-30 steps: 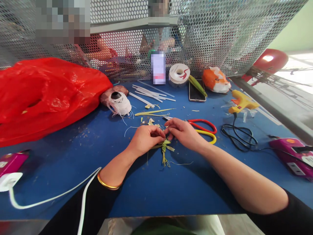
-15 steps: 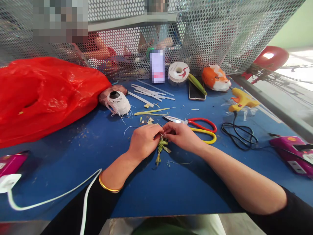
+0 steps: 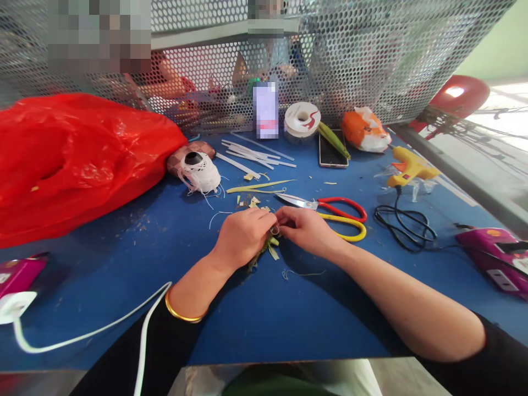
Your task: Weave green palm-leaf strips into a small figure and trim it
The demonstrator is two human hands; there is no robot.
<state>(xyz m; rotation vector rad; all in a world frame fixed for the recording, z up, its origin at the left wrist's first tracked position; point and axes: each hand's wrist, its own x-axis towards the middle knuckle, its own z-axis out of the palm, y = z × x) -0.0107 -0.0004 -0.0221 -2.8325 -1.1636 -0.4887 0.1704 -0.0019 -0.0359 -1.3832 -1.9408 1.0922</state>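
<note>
Head view: your left hand (image 3: 243,236) and right hand (image 3: 307,231) meet fingertip to fingertip low over the blue table (image 3: 264,324). Both are pinched narrow on a small green woven leaf piece (image 3: 267,248), which pokes out just beneath the pinch, tilted toward your left wrist. Just beyond your right knuckles lie the scissors (image 3: 334,213). The thread spool (image 3: 202,173) sits farther off, beyond your left hand.

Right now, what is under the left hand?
A green woven leaf piece: its tips and a pale strip poke out beneath the left hand, on the blue table. The right hand pinches its top end. The fingers cover the piece's middle.
</note>
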